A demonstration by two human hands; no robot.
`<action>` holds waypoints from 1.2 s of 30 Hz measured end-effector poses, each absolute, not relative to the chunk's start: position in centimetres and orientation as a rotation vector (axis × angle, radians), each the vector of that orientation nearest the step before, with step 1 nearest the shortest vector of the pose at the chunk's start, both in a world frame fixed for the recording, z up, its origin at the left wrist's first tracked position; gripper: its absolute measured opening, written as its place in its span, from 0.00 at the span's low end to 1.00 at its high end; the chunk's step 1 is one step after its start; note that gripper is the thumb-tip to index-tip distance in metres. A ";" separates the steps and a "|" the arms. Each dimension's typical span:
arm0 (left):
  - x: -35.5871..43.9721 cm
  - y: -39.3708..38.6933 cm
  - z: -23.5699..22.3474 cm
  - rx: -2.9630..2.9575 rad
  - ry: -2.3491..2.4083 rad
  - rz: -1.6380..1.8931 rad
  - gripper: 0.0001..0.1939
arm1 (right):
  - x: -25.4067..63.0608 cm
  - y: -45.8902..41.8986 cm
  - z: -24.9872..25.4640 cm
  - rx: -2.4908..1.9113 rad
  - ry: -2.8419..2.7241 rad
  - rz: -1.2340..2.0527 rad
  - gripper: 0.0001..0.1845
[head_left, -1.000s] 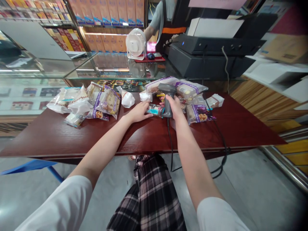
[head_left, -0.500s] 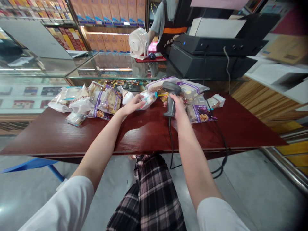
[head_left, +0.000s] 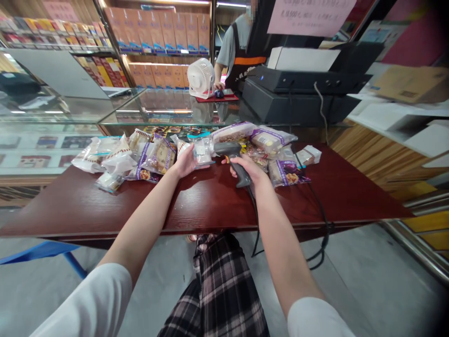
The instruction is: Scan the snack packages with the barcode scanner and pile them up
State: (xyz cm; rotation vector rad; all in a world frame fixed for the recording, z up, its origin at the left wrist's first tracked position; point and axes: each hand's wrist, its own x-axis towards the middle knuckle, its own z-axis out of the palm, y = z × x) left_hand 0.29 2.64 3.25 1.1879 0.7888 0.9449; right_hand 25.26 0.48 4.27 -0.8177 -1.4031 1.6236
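My right hand (head_left: 248, 170) is wrapped round the grip of a dark grey barcode scanner (head_left: 242, 175), whose head is tilted left. In front of the scanner head, my left hand (head_left: 185, 161) holds a clear plastic snack packet (head_left: 202, 150) by its left side, raised a little off the table. Beyond the packet and to the right lie purple-edged bread bags (head_left: 234, 132). Another purple bag (head_left: 288, 172) rests to the right of my right hand. Left of my left hand sits a bagged loaf (head_left: 160, 155) among several white striped packets (head_left: 121, 154).
The dark red table (head_left: 206, 206) stands against a glass display counter (head_left: 164, 105). On the counter are a white fan (head_left: 201, 77) and a black machine (head_left: 305, 68). Behind it a person (head_left: 228, 51) has a hand on a mouse. The scanner cable (head_left: 324, 224) hangs over the front edge.
My left hand has picked up and turned the packet, lifting it toward the scanner. My right hand has swung the scanner head left to face it. The camera view has tilted up slightly.
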 end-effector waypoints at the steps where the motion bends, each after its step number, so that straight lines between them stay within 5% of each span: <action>1: 0.4 2.7 3.1 1.175 0.779 0.944 0.33 | 25.2 0.5 4.3 -0.820 -1.404 1.627 0.13; 12: 0.8 3.2 2.1 1.220 0.762 0.861 0.40 | 25.0 0.6 3.8 -0.881 -1.461 1.719 0.11; 36: 0.1 3.3 2.7 0.927 0.775 0.730 0.29 | 25.5 1.0 3.7 -0.850 -1.332 1.714 0.14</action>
